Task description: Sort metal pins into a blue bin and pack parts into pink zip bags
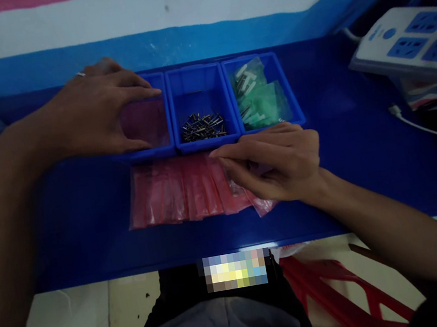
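Observation:
My left hand [102, 107] reaches over the left blue bin [145, 154], thumb and fingers spread apart. Beneath it, pinkish-purple plastic bags [148, 122] lie inside that bin. My right hand [281, 161] hovers at the right part of a row of pink plastic bags [173, 193], which overlap on the table in front of the bins. Its thumb and index finger are pinched together by the bags' top edge; what is between them, if anything, is hidden. Small dark metal pins or screws [204, 127] are heaped in the middle blue bin [209, 144].
The right blue bin [294, 100] contains green plastic bags [261, 103] with pale pieces inside. A white power strip [380, 55] and a white cable [435, 130] are at the right. A striped cloth [159, 9] hangs behind the blue table [369, 160]. Below stands a red stool [336, 294].

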Action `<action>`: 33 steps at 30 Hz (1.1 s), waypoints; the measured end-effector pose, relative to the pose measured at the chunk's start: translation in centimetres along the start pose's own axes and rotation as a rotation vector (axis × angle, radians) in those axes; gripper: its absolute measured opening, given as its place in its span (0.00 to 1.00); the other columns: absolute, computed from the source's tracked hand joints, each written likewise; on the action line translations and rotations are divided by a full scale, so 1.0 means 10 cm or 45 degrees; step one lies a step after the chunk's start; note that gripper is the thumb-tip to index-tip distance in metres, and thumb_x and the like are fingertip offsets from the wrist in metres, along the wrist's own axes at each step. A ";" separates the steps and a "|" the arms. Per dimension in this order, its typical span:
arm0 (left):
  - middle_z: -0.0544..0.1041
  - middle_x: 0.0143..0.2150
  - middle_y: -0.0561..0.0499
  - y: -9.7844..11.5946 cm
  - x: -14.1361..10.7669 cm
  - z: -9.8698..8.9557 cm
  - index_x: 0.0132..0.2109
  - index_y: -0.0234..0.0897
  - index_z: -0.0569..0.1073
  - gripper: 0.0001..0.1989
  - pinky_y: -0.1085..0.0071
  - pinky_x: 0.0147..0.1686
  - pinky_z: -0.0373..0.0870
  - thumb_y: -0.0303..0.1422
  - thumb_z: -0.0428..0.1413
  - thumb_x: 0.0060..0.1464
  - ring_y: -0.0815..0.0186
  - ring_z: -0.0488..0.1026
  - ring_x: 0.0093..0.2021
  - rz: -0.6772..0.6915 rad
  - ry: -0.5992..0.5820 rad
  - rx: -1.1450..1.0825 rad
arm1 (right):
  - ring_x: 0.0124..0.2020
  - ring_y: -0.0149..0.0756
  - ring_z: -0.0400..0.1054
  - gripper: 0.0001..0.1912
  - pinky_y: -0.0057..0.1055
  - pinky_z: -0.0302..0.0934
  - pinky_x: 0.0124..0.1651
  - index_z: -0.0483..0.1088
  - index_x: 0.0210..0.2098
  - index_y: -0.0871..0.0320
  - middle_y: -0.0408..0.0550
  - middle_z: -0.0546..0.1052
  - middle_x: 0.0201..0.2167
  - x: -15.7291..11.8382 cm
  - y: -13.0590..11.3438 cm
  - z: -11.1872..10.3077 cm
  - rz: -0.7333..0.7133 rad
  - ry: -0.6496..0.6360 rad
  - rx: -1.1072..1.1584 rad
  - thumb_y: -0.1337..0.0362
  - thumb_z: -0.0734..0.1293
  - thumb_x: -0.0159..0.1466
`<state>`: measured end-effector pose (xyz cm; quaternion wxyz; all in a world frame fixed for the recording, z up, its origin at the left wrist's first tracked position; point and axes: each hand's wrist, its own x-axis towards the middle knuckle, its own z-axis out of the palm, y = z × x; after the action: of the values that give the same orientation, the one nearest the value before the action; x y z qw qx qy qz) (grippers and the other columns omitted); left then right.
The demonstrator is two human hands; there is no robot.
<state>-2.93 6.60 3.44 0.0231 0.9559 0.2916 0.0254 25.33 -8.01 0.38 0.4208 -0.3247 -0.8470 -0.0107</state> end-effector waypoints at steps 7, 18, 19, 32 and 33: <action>0.73 0.63 0.52 -0.01 0.03 0.02 0.61 0.47 0.73 0.34 0.45 0.62 0.65 0.62 0.45 0.62 0.51 0.64 0.63 0.077 -0.070 0.184 | 0.25 0.23 0.73 0.05 0.22 0.68 0.32 0.77 0.43 0.56 0.36 0.80 0.26 -0.03 0.02 0.01 -0.024 -0.013 -0.033 0.67 0.68 0.68; 0.53 0.75 0.47 -0.01 -0.06 0.03 0.62 0.41 0.73 0.35 0.39 0.68 0.59 0.61 0.48 0.63 0.46 0.57 0.71 -0.006 -0.023 0.093 | 0.25 0.22 0.72 0.05 0.21 0.69 0.32 0.77 0.42 0.58 0.39 0.82 0.29 -0.03 0.03 0.03 -0.075 -0.007 0.021 0.69 0.69 0.67; 0.53 0.75 0.47 -0.01 -0.07 0.04 0.62 0.40 0.73 0.38 0.41 0.69 0.58 0.64 0.42 0.63 0.48 0.58 0.71 0.001 -0.024 0.057 | 0.25 0.22 0.72 0.05 0.22 0.69 0.32 0.77 0.42 0.59 0.39 0.81 0.29 -0.03 0.03 0.03 -0.083 -0.005 0.026 0.69 0.69 0.67; 0.82 0.51 0.54 0.40 -0.18 0.05 0.60 0.44 0.75 0.26 0.69 0.43 0.73 0.54 0.49 0.67 0.66 0.81 0.44 -0.067 0.339 -0.095 | 0.31 0.28 0.70 0.13 0.30 0.55 0.28 0.76 0.45 0.56 0.43 0.77 0.35 -0.06 0.05 0.06 -0.206 -0.482 -0.237 0.59 0.61 0.73; 0.82 0.53 0.52 0.44 -0.19 0.09 0.62 0.44 0.73 0.25 0.68 0.45 0.74 0.52 0.50 0.68 0.64 0.81 0.46 -0.109 0.358 -0.101 | 0.31 0.29 0.69 0.15 0.31 0.52 0.27 0.76 0.47 0.56 0.45 0.77 0.37 -0.06 0.04 0.07 -0.186 -0.561 -0.231 0.57 0.60 0.74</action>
<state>-1.98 1.85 2.73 0.0208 0.9280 0.3312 0.1695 25.37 -7.78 -0.57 0.1933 -0.2933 -0.9351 -0.0460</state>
